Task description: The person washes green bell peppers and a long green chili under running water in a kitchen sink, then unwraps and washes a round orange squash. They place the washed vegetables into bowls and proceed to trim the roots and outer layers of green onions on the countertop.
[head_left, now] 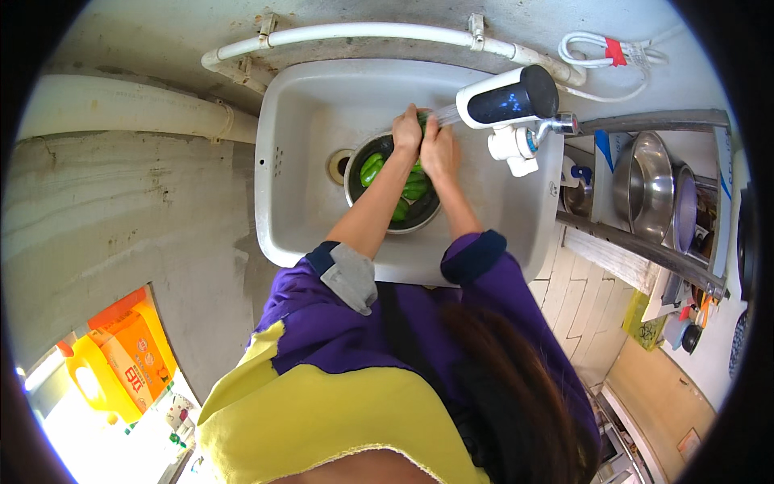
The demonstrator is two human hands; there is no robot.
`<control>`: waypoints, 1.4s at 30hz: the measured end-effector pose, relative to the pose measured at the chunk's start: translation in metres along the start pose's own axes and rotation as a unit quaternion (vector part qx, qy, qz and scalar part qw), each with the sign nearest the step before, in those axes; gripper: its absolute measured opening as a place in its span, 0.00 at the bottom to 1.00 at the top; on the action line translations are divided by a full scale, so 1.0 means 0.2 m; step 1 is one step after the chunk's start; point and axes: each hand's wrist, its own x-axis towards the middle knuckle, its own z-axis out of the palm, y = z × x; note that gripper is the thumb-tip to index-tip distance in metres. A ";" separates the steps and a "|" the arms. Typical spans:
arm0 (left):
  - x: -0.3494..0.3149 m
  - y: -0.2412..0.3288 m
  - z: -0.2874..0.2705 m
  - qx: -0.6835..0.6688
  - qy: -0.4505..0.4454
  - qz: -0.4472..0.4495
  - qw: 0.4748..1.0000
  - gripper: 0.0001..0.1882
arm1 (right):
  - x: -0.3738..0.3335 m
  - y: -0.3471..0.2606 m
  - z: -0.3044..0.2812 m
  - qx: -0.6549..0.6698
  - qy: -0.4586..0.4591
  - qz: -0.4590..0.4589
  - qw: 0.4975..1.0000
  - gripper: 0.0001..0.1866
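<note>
In the sink (492,226), a round metal bowl (350,198) holds several green peppers (415,189). Above its far edge, my left hand (406,134) and my right hand (439,151) come close together with curled fingers. A bit of a green pepper (423,118) shows between them; the rest of it is hidden by the fingers. Water runs onto the hands from the white faucet (492,101), which has a dark lit display. Both forearms reach over the bowl and cover part of its contents.
The drain hole (339,165) lies left of the bowl. A white pipe (363,32) runs along the wall behind the sink. To the right, a rack (645,252) carries metal bowls (649,189). A yellow jug (93,387) stands at lower left.
</note>
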 end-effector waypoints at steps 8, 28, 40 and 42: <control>-0.11 0.01 0.05 0.161 -0.019 0.200 0.966 0.18 | 0.13 0.06 0.09 0.339 0.096 0.008 0.936 0.22; -0.03 0.07 -0.32 0.218 0.001 0.157 0.963 0.12 | -0.41 0.31 0.23 -0.193 -0.227 -0.200 0.933 0.26; -0.37 -0.17 -0.55 0.506 -0.110 0.338 0.786 0.13 | -0.11 0.28 -0.11 -0.005 -0.414 0.012 0.910 0.41; -0.44 -0.23 -0.52 0.583 -0.146 0.350 0.719 0.14 | 0.01 0.27 -0.24 0.140 -0.394 0.038 0.908 0.35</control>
